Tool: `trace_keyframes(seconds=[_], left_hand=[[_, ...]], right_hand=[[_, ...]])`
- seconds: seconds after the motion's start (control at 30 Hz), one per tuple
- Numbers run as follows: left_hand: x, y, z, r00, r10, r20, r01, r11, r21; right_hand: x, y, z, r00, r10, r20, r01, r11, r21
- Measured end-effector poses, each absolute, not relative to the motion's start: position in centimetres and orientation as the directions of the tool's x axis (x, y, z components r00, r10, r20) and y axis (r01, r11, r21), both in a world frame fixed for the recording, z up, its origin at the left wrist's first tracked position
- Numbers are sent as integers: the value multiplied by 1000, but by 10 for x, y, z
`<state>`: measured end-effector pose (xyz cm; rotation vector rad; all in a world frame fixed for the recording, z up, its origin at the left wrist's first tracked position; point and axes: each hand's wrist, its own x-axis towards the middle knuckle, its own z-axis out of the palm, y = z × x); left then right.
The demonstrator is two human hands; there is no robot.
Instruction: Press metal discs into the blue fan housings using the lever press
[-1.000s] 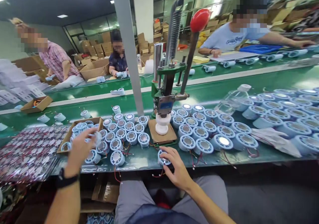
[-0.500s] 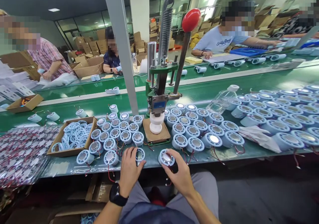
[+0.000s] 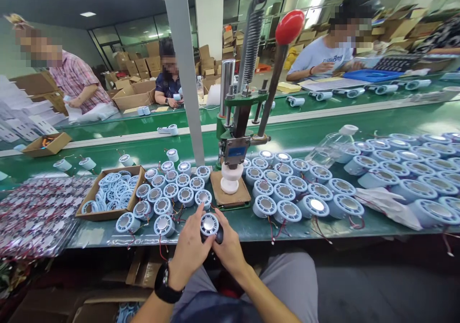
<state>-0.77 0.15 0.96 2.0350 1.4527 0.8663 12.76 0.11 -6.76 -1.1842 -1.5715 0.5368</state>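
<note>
Near the bench's front edge, my left hand [image 3: 191,239] and my right hand [image 3: 229,241] close around one light-blue round part [image 3: 209,224] with a silver disc in its top. My fingers wrap its two sides, and the thumbs meet in front of it. Just behind stands a green hand press [image 3: 235,148] with a red-knobbed lever [image 3: 290,27]. Its white plastic head [image 3: 230,179] is above a brown board [image 3: 217,189]. Similar blue parts with wires stand on both sides of the press.
A cardboard box [image 3: 81,213] of blue rings sits left, beside a stack of wired parts [image 3: 39,213]. A clear bottle [image 3: 328,145] and crumpled white paper [image 3: 388,203] lie among parts at right. Three people work across the green bench, and a grey post [image 3: 183,69] rises behind the parts.
My right hand has moved left and joined my left hand around one part. The separate part it held at the right has left that spot. The view has shifted slightly.
</note>
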Motion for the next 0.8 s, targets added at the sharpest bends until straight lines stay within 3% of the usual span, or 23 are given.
trace_keyframes(seconds=[0.17,0.5,0.7,0.8], left_hand=[[-14,3,10,262,949,174,585,-299,754],[-18,3,13,360,901,243,609,-424,670],[-17,5,8,323,935,150,599,-325,732],[-13,2,-10,281,947,155,549,-291,784]], right_hand=[[128,-2,-69,41,882,470,404,416,-815],[128,-1,-72,25,874,486,463,421,-780],[126,-1,-73,-20,861,508,496,449,-743],[135,-2,-66,-139,868,476,555,467,-689]])
